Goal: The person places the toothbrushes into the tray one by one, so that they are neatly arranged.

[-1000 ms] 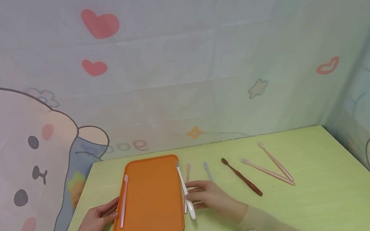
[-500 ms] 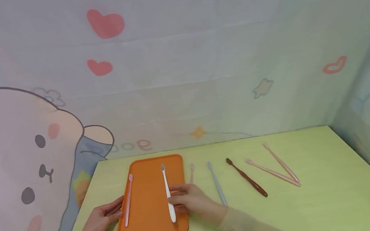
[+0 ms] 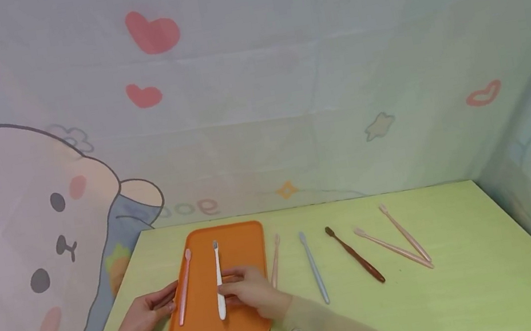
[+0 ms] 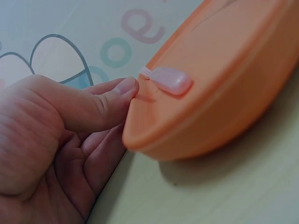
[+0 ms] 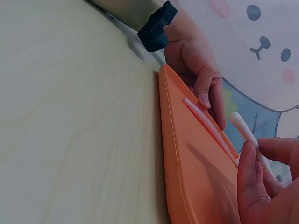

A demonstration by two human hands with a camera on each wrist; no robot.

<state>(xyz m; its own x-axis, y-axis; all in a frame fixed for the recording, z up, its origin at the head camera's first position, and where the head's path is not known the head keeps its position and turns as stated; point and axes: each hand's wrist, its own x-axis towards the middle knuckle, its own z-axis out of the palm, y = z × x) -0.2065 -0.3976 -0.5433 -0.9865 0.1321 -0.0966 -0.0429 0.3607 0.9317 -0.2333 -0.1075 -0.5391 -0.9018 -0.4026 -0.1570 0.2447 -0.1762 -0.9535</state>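
My right hand (image 3: 253, 293) pinches a white toothbrush (image 3: 217, 268) between thumb and fingers over the orange tray (image 3: 238, 245). Its grey-bristled head points to the back; in the right wrist view the white handle (image 5: 243, 126) rises clear of the tray, which bears a shadow below. On the tray's left side lies a pink toothbrush (image 3: 185, 288), head away from me. My left hand (image 3: 140, 324) grips the tray's left edge. The left wrist view shows its thumb (image 4: 122, 95) on the rim close to the pink handle end (image 4: 173, 81), the other fingers lower against the outer wall.
Right of the tray lie a pink toothbrush (image 3: 275, 262) partly behind my right arm, a light blue one (image 3: 315, 267) and a brown one (image 3: 355, 255). Farther right, two pink toothbrushes (image 3: 394, 247) (image 3: 403, 231) meet at their handle ends. A printed cloth (image 3: 253, 86) hangs behind the table.
My right hand has carried the white toothbrush leftward from the tray's right edge to over its middle. The light blue toothbrush has come into full view. My left hand stays on the tray.
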